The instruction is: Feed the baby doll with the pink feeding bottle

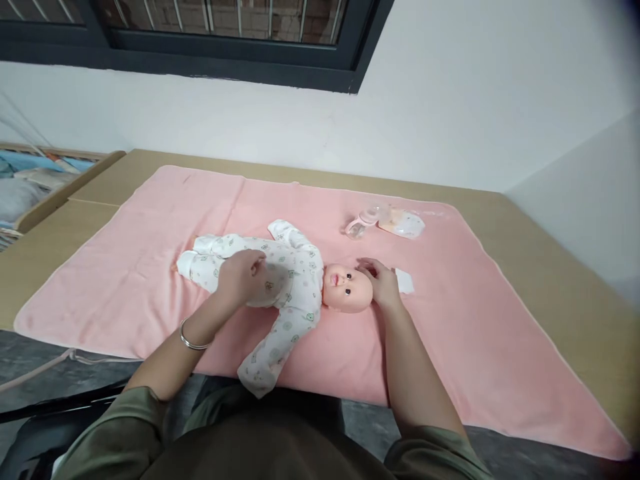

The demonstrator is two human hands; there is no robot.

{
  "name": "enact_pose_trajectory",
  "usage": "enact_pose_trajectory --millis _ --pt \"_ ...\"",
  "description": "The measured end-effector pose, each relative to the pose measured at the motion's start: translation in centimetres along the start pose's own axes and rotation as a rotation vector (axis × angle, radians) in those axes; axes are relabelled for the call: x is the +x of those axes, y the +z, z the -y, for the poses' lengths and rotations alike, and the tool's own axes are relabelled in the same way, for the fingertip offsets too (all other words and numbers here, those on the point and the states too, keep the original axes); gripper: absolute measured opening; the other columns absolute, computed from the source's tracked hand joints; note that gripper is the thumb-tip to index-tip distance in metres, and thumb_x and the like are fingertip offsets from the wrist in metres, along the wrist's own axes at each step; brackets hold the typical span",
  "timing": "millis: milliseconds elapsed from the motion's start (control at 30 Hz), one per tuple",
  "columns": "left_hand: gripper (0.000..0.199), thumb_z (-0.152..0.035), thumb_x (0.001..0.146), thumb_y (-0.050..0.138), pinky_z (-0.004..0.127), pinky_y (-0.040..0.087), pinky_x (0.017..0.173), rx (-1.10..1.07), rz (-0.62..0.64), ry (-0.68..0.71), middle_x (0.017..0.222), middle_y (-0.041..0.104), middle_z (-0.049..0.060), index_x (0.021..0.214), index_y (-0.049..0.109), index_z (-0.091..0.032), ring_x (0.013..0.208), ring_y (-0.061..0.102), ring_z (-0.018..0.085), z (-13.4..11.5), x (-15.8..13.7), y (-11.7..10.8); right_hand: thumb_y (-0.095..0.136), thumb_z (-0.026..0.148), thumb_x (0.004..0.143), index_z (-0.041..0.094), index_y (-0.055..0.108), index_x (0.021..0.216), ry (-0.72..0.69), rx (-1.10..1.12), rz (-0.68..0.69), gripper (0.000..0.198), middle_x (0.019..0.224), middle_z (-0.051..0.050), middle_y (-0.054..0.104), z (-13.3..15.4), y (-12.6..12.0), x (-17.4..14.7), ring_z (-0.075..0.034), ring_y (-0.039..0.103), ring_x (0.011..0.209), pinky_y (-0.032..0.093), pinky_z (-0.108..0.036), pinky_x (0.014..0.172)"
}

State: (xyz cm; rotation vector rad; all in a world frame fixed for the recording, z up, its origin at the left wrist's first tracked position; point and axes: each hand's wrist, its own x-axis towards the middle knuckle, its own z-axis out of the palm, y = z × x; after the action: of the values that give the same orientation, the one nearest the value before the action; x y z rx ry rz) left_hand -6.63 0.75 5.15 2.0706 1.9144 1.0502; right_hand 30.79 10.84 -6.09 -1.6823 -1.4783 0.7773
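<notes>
The baby doll (300,283) lies dressed on the pink towel (450,333); left hand (243,277) pinches its onesie at the belly, right hand (383,280) rests open against its head.

A: Can any writing be read anywhere in the frame?

B: None. The doll's suit (287,280) at the centre carries only small printed motifs, too small to tell apart, and no letters.

A: And the bottle (361,223) right of centre, toward the top of the blanket?

B: Any marks on it are too blurred to read. The packet (404,224) beside it shows no legible label either.

A: The white cloth (404,281) near the doll's head?

B: Blank, as far as can be seen.
</notes>
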Motion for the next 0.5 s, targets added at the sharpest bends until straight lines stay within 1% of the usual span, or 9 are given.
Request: enact_pose_trajectory --millis 67,167,333,433,500 --pt "0.019 -0.02 0.089 0.055 0.034 0.05 0.074 0.029 -0.046 -0.029 0.079 0.073 0.005 0.083 0.073 -0.019 0.079 0.066 0.022 1.4 1.0 0.3 0.058 0.051 0.075 0.019 0.075 0.116 -0.018 0.018 0.036 0.054 0.101 -0.009 0.075 0.0 0.1 -0.1 -0.022 0.068 0.09 0.052 -0.041 0.092" --pt "0.022 -0.023 0.092 0.052 0.036 0.052 0.079 0.009 -0.075 -0.01 0.083 0.074 0.007 0.082 0.072 -0.019 0.084 0.066 0.024 2.9 1.0 1.0 0.059 0.045 0.075 0.019 0.076 0.115 -0.024 0.038 0.058 0.051 0.103 -0.009 0.075 0.1 0.3 -0.3 -0.021 0.067 0.091 0.051 -0.038 0.089" --pt "0.025 -0.029 0.095 0.052 0.04 0.053 0.085 0.007 -0.148 0.096 0.086 0.072 0.009 0.093 0.074 -0.018 0.089 0.066 0.025 3.8 -0.2 2.4 0.059 0.042 0.076 0.018 0.075 0.119 0.007 0.002 0.04 0.052 0.104 -0.008 0.074 -0.1 0.6 -0.1 -0.019 0.066 0.09 0.05 -0.036 0.088" --pt "0.027 -0.03 0.097 0.051 0.043 0.052 0.089 0.018 -0.168 0.11 0.094 0.073 0.012 0.102 0.073 -0.017 0.096 0.066 0.028 4.2 -0.4 3.1 0.058 0.043 0.078 0.018 0.076 0.119 -0.003 -0.018 0.028 0.051 0.106 -0.009 0.074 -0.5 0.6 0.0 -0.019 0.065 0.089 0.051 -0.037 0.087" --pt "0.027 -0.031 0.098 0.05 0.044 0.053 0.089 0.003 -0.166 0.106 0.098 0.073 0.012 0.106 0.072 -0.017 0.097 0.067 0.028 4.4 -0.4 3.4 0.057 0.044 0.082 0.018 0.076 0.119 -0.049 -0.044 0.027 0.049 0.107 -0.01 0.074 -0.7 0.6 0.0 -0.018 0.066 0.089 0.052 -0.036 0.087"
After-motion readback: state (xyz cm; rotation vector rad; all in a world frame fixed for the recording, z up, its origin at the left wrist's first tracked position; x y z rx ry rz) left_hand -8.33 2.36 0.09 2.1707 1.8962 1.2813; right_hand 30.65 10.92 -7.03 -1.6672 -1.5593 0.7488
